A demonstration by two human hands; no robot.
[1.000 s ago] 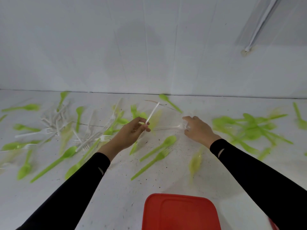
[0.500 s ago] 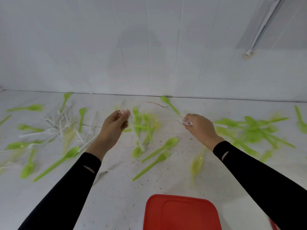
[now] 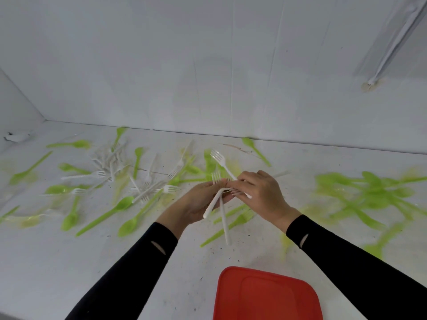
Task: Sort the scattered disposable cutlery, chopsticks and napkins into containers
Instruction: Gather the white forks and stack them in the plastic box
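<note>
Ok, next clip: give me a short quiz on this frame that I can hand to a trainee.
1. True or false: the left hand and the right hand both hold white forks.
2. Where is the red lid? A) at the near edge of the table, below the hands; B) in the left hand; C) on top of the spoons.
3. What colour are the spoons scattered on the table?
Key: 1 true; 2 A; 3 green.
</note>
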